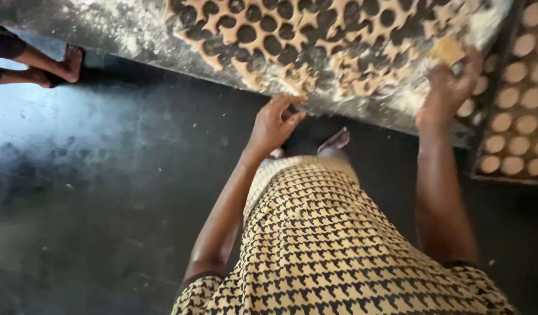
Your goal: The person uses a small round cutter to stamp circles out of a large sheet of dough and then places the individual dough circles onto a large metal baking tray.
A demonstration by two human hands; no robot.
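Head view: floured table [135, 35], dark floor [105, 192]; left hand [275, 121] seemingly pinching dough sheet [315, 35].

Your dark floured worktable [105, 23] carries a dough sheet [315, 35] w/ round holes cut out. Right of that sheet: tray [482, 140] w/ rows of dough rounds [517, 125]. Below: dark floor [94, 192].

No packages, labels, signs or screens are in view.
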